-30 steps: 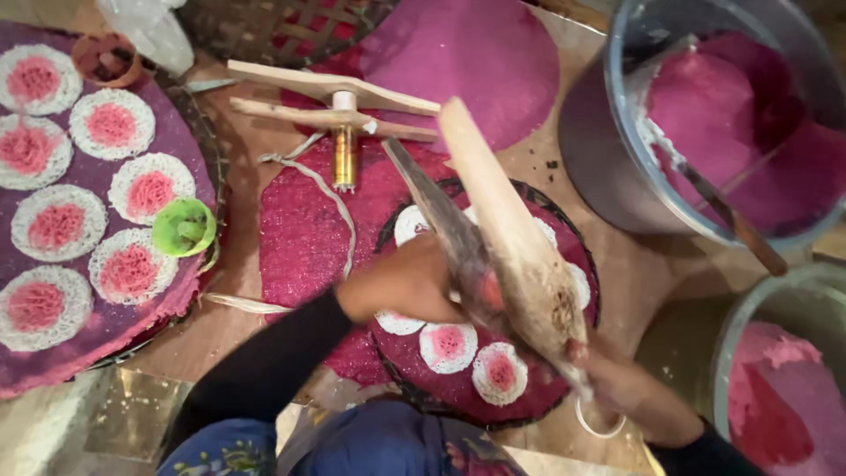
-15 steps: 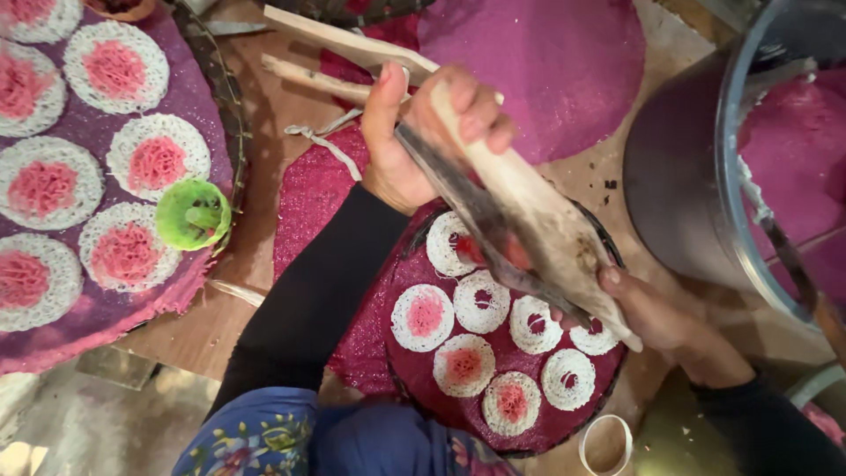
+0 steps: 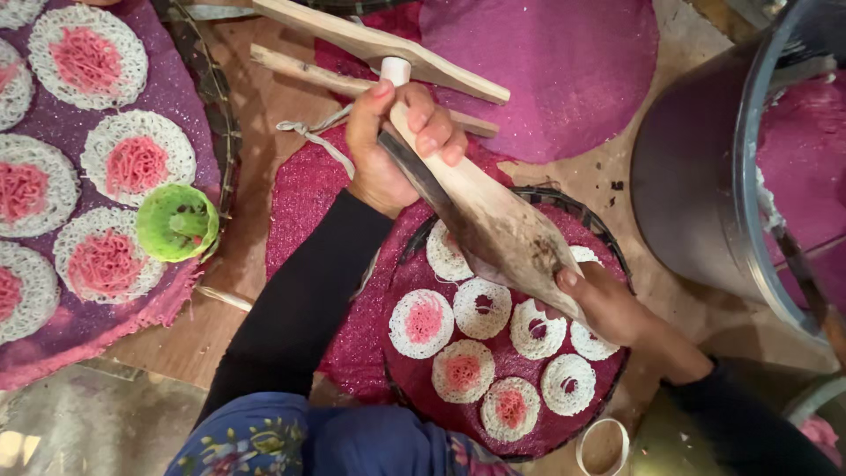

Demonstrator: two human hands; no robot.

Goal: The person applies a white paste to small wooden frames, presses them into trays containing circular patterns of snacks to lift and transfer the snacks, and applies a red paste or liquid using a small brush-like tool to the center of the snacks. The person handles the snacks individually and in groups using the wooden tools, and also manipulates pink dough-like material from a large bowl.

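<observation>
Both hands, left hand and right hand, grip wooden press ends.

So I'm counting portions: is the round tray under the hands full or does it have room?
Nearly full: the round tray carries about nine noodle rounds; the press hides part of it.

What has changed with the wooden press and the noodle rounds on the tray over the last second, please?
The left hand has slid up the wooden press to its far handle end. The round tray has gained several noodle rounds. The right hand still grips the near end, and the green cup stays put.
</observation>
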